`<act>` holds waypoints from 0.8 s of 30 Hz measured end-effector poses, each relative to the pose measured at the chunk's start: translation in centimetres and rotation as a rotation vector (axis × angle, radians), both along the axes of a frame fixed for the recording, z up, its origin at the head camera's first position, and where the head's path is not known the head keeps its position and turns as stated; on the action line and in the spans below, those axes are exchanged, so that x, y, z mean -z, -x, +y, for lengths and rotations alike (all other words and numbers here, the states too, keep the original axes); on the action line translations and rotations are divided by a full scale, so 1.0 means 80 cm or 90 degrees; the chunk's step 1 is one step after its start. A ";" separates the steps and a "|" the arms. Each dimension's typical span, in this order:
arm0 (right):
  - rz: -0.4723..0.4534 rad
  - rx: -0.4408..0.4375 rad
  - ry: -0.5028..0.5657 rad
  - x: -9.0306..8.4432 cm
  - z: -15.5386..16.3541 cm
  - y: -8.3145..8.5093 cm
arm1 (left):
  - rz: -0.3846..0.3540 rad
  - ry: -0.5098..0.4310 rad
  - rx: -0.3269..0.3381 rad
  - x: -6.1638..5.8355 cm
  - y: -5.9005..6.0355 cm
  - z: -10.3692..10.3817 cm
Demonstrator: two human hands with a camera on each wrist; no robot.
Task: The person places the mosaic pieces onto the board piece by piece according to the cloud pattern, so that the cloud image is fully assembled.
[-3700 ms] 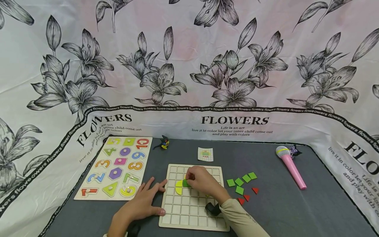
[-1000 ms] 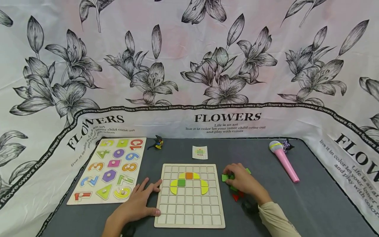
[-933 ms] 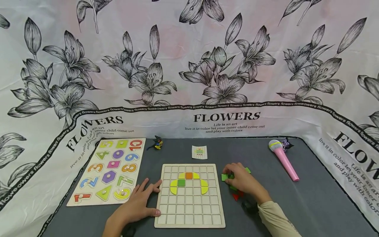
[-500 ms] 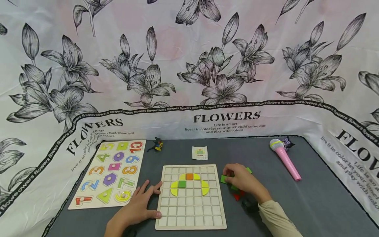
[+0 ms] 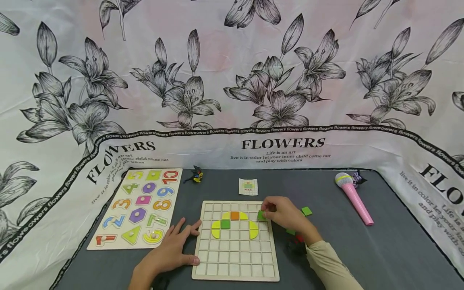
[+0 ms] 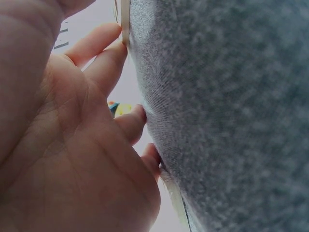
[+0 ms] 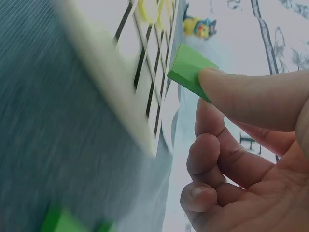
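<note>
Between thumb and fingers, my right hand [image 5: 284, 213] pinches a green square tile [image 7: 190, 70], which overlaps the upper right of the wooden grid board [image 5: 235, 257] in the head view. My left hand [image 5: 170, 247] has its fingers spread and touches the board's left edge with thumb and fingertips. On the board lie several yellow rounded pieces [image 5: 253, 229], an orange square [image 5: 235, 216] and another green square [image 5: 225, 224]. Right of the board, a loose green tile [image 5: 306, 211] lies on the table; more green and red pieces [image 5: 299, 238] are partly hidden by the right arm.
A number-and-shape puzzle board [image 5: 135, 209] lies to the left. Behind the grid board are a small pattern card [image 5: 248, 187] and a small dark-and-yellow figure [image 5: 197, 175]. A pink toy microphone [image 5: 357, 201] lies at the right beside a dark purple figure [image 5: 359, 179].
My right hand has taken a green tile from the loose pieces and carried it left over the board's upper right. The left hand stays at the board's edge.
</note>
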State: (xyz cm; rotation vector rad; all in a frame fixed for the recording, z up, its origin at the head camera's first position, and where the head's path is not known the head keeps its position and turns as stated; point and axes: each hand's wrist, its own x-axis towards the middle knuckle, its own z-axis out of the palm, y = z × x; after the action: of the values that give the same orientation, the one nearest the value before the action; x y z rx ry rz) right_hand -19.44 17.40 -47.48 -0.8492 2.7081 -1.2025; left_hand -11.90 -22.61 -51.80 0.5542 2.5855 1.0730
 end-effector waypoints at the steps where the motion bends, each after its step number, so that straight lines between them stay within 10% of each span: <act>1: -0.002 -0.005 0.003 0.000 -0.005 0.000 | 0.001 -0.001 0.003 0.001 0.001 0.000; 14: 0.007 -0.073 0.014 -0.001 -0.057 0.004 | 0.005 0.008 -0.006 0.016 0.006 -0.005; 24: -0.004 -0.095 -0.004 0.002 -0.084 0.000 | -0.004 0.009 0.000 -0.009 -0.002 0.003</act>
State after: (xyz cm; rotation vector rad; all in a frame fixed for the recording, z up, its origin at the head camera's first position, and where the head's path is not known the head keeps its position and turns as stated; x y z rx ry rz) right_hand -19.46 10.69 -47.67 -1.0250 2.5885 -1.1628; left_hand -11.71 -22.35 -51.08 0.5475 2.5858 1.0547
